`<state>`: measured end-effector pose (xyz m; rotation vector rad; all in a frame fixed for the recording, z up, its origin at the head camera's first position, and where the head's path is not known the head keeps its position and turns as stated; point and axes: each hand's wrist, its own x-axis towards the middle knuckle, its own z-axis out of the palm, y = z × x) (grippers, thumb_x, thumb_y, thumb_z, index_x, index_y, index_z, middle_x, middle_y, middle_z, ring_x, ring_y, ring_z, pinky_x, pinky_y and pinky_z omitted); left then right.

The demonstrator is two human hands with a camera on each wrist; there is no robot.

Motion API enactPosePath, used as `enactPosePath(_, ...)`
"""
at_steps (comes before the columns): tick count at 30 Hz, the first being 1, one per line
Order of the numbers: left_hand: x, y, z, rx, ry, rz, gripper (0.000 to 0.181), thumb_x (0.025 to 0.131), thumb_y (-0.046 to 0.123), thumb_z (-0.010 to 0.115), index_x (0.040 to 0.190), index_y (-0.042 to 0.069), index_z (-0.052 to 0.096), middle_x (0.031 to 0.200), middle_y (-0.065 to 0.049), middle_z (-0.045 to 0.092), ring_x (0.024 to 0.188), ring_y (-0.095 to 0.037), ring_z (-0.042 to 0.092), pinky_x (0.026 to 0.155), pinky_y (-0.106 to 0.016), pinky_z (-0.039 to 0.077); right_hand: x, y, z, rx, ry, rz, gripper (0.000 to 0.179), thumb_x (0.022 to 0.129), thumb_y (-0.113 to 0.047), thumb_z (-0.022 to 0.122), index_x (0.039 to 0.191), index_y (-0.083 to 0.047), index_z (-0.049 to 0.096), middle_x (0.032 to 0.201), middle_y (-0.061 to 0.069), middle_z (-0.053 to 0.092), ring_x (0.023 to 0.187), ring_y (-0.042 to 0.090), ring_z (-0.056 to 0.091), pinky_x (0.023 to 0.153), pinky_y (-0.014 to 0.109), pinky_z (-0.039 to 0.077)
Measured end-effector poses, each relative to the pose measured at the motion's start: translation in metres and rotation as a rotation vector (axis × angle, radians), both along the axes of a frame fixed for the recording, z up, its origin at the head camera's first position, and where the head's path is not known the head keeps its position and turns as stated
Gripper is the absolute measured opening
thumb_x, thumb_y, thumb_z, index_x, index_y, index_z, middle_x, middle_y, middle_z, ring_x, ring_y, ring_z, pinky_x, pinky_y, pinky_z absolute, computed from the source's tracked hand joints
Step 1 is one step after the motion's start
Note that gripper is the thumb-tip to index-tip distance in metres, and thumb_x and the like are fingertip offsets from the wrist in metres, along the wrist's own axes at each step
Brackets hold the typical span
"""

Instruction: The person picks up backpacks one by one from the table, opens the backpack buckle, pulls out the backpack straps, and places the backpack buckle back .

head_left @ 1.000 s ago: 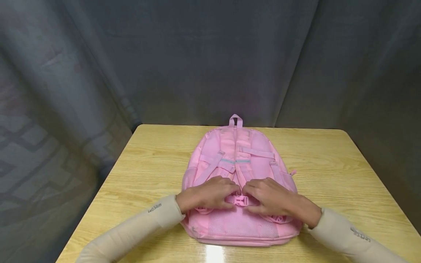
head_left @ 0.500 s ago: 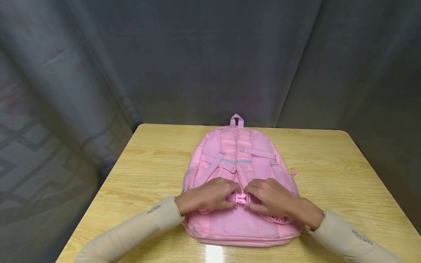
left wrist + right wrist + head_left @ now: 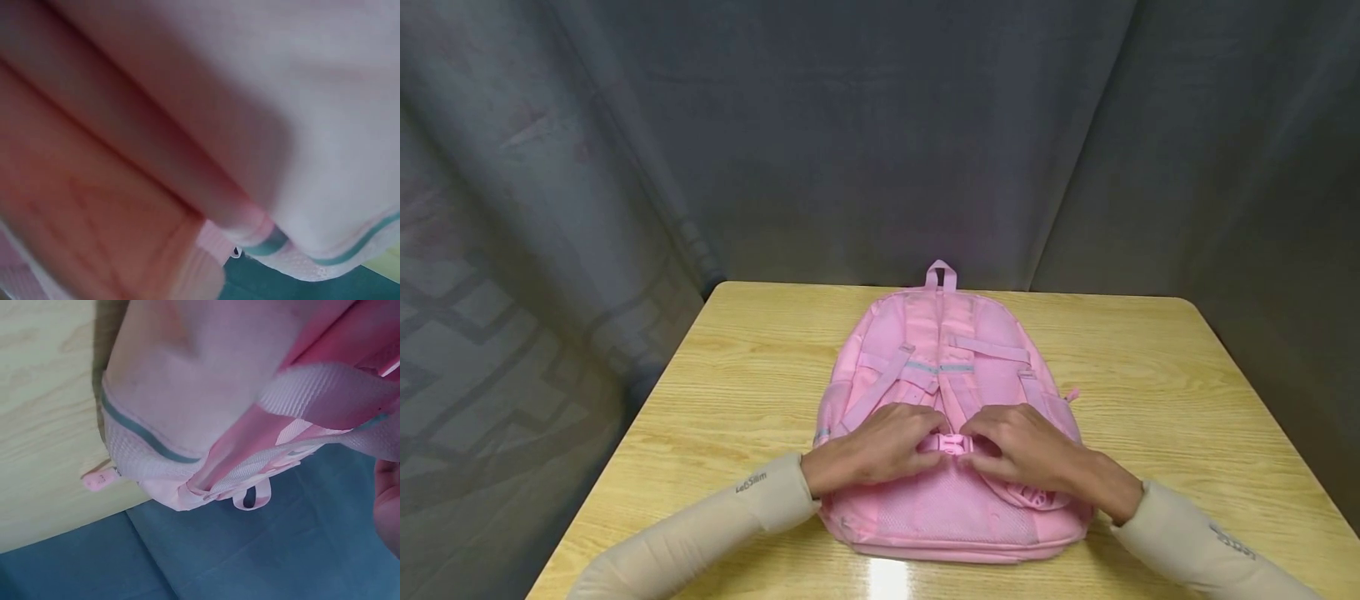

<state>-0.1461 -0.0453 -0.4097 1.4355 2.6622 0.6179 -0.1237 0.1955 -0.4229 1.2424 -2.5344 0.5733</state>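
Apparently, the step in hand is work on the buckle (image 3: 953, 444) of the pink backpack (image 3: 955, 523), either fastening or releasing it; the two halves look joined, but whether the catch is fully seated cannot be told. Judged next move: hold both ends in line, then push inward to seat it, or squeeze the side prongs and draw apart to free it. The backpack lies flat on the table (image 3: 760, 367), strap side up, top loop (image 3: 941, 275) away from the person. The buckle sits over its lower middle, between the two hands. Left hand (image 3: 889, 443): fingers curled, forefinger and thumb pinching the buckle's left end. Right hand (image 3: 1021, 443): likewise curled, pinching the right end. Buckle centre shows uncovered between the fingertips. Wrist views: neither shows the buckle clearly; exact fingertip contact unresolved.
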Motion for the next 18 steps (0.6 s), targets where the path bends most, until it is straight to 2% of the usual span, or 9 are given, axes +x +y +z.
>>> enactPosePath(9, 0.0034, -0.0002, -0.0015, 0.030, -0.002, 0.014, 0.022, 0.093, 0.031, 0.070, 0.111, 0.017, 0.068, 0.089, 0.013, 0.060, 0.074, 0.000, 0.051, 0.068, -0.013, 0.046, 0.0015, 0.0013, 0.0002, -0.009, -0.034, -0.021, 0.023, 0.089, -0.035, 0.075, 0.099, -0.015, 0.073, 0.090, -0.010, 0.069, 0.079, -0.001, 0.059, 0.068, 0.021, 0.056)
enactPosePath(14, 0.0047, 0.0002, -0.0037, 0.043, 0.021, 0.012, 0.019, 0.094, 0.027, 0.069, 0.109, 0.016, 0.068, 0.095, 0.009, 0.067, 0.082, 0.000, 0.059, 0.079, -0.014, 0.053, 0.0029, 0.0010, 0.0009, -0.008, -0.065, -0.027, 0.021, 0.091, -0.034, 0.073, 0.099, -0.014, 0.072, 0.092, -0.010, 0.070, 0.084, 0.005, 0.066, 0.074, 0.025, 0.059)
enactPosePath(18, 0.0055, 0.0003, -0.0035, 0.048, 0.034, 0.014, 0.016, 0.094, 0.024, 0.068, 0.107, 0.016, 0.068, 0.097, 0.008, 0.068, 0.088, -0.002, 0.063, 0.083, -0.015, 0.055, 0.0029, 0.0007, 0.0012, -0.012, -0.069, -0.025, 0.019, 0.091, -0.033, 0.073, 0.098, -0.015, 0.072, 0.091, -0.010, 0.069, 0.083, 0.004, 0.066, 0.073, 0.025, 0.059)
